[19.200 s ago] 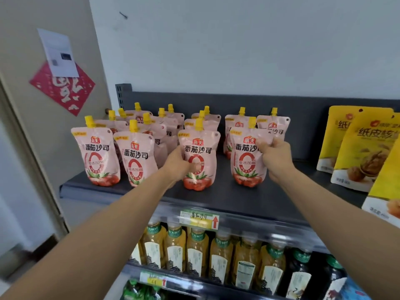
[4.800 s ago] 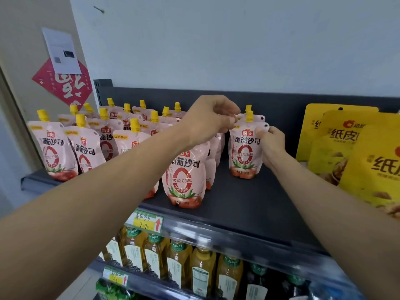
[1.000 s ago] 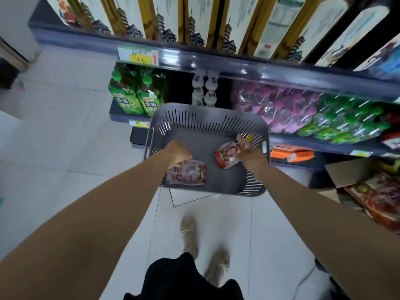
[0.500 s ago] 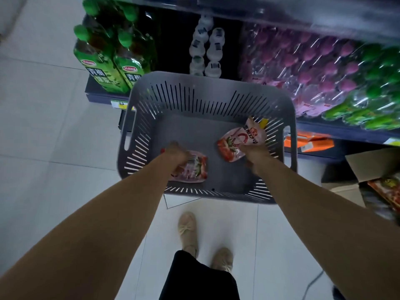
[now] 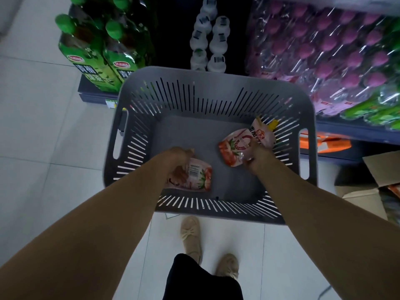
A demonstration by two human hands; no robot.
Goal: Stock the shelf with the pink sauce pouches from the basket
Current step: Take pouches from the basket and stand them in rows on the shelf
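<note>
Two pouches in the basket [image 5: 207,83] — left pouch [image 5: 198,175] nearer, right pouch [image 5: 244,146] farther, bottom shelf [image 5: 93,95] behind

Two pink sauce pouches inside the grey slotted basket [image 5: 207,83].

The left pouch [image 5: 198,175] shows its back, a white barcode label and a red tomato print, held low over the basket floor near the front wall. The right pouch [image 5: 244,146] shows its printed front with a red ring and tomatoes, tilted, its yellow cap [image 5: 273,124] pointing toward the far right corner.
</note>
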